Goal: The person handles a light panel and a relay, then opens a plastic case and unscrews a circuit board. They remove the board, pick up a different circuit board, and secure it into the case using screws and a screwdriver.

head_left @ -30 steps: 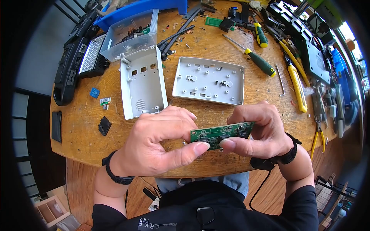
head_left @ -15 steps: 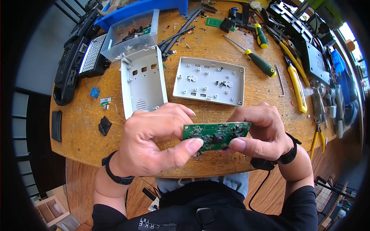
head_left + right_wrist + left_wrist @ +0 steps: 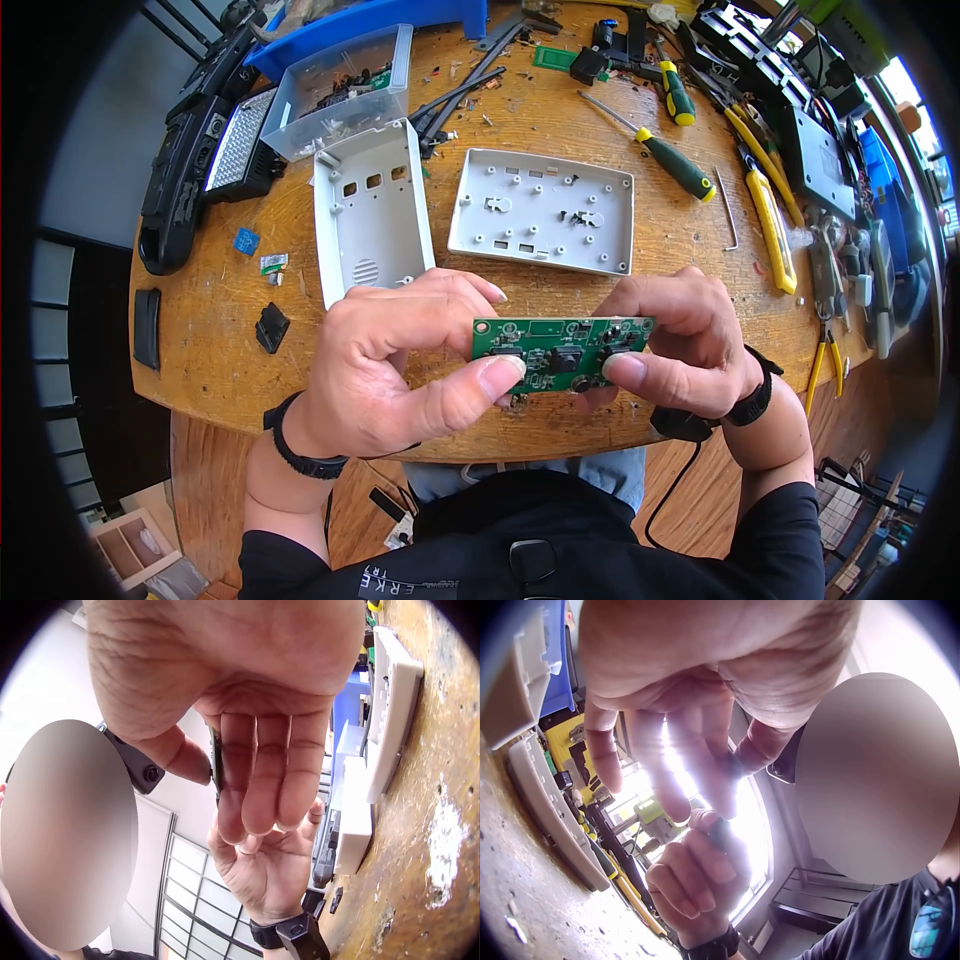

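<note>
A green circuit board [image 3: 545,340] with black components is held up between both hands above the table's near edge. My left hand [image 3: 395,365] pinches its left end, thumb on the component side and fingers behind. At the other end, my right hand [image 3: 690,345] grips the board the same way. The right wrist view shows only the board's thin edge [image 3: 217,761] between thumb and fingers. Beyond the hands lie two white plastic housing halves: an upright one [image 3: 380,230] with square openings at left, and a shallow one [image 3: 540,205] with posts at right.
A clear plastic bin [image 3: 340,100] of parts stands at the back left. To the right lie a green-and-yellow screwdriver [image 3: 675,165], a hex key [image 3: 727,210], a yellow utility knife [image 3: 770,230] and pliers [image 3: 826,330]. Small black scraps [image 3: 271,327] lie at left.
The board has shifted slightly left and tilted, so more of its component face shows. Both hands moved with it and keep their hold.
</note>
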`<action>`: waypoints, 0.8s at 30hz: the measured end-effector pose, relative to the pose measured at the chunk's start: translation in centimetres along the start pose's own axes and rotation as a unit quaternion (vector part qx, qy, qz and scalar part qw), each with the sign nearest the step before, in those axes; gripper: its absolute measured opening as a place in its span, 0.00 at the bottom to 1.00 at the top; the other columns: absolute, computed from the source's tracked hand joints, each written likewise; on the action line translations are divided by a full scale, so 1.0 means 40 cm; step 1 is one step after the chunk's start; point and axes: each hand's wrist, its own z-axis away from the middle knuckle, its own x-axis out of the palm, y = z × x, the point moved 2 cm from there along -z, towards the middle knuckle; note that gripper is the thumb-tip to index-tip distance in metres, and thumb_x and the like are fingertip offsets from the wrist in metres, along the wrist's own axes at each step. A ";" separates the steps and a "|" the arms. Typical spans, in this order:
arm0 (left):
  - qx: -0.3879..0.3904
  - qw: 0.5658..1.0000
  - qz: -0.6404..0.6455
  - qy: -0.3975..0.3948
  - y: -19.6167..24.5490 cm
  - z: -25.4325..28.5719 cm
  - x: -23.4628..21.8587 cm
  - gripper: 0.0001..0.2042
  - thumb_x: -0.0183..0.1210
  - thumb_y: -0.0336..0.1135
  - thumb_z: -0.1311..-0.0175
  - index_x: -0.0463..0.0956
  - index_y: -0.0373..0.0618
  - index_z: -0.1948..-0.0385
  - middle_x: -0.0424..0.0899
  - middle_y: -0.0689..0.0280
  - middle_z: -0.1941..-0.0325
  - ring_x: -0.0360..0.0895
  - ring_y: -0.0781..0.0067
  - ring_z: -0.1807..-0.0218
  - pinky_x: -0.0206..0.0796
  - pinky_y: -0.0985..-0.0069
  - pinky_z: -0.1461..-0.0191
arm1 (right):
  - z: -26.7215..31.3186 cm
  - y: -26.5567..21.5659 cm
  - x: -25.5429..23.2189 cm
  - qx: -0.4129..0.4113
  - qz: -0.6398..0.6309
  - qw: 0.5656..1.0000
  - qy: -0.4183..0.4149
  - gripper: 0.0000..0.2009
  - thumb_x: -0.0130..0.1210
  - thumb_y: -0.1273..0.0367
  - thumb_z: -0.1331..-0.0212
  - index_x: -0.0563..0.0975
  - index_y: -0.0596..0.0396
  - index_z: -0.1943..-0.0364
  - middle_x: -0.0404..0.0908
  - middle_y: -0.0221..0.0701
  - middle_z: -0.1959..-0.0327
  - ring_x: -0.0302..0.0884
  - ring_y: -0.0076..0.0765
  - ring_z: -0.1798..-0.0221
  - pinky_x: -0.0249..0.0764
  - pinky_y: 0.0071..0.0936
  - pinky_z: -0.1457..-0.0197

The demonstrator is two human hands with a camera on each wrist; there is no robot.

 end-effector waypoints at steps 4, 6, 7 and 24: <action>-0.007 1.000 0.009 0.001 0.000 0.000 0.000 0.06 0.64 0.28 0.45 0.80 0.39 0.79 0.82 0.67 0.78 0.78 0.71 0.70 0.69 0.66 0.46 | 0.000 0.002 0.002 -0.005 -0.001 1.000 0.005 0.09 0.56 0.67 0.41 0.78 0.61 0.66 0.83 0.32 0.75 0.82 0.28 0.70 0.73 0.22 0.64; -0.007 1.000 0.008 -0.003 -0.001 0.001 -0.002 0.06 0.64 0.28 0.45 0.80 0.39 0.79 0.82 0.67 0.78 0.79 0.70 0.69 0.69 0.66 0.46 | -0.001 0.003 0.005 -0.003 -0.008 1.000 0.010 0.09 0.57 0.68 0.41 0.78 0.61 0.66 0.83 0.32 0.75 0.81 0.27 0.71 0.72 0.22 0.65; -0.005 1.000 0.005 -0.006 -0.002 0.002 -0.002 0.05 0.65 0.28 0.45 0.80 0.38 0.78 0.82 0.66 0.77 0.79 0.69 0.69 0.69 0.66 0.46 | 0.000 0.004 0.005 0.000 -0.015 1.000 0.016 0.08 0.58 0.68 0.42 0.79 0.61 0.67 0.82 0.31 0.76 0.80 0.27 0.72 0.72 0.22 0.66; 0.007 0.999 -0.021 -0.040 -0.012 0.001 0.014 0.07 0.68 0.30 0.49 0.81 0.36 0.75 0.82 0.60 0.76 0.79 0.66 0.69 0.70 0.67 0.49 | -0.009 0.003 -0.001 -0.028 0.083 0.996 0.027 0.09 0.65 0.67 0.47 0.79 0.59 0.75 0.78 0.28 0.82 0.75 0.21 0.78 0.67 0.20 0.74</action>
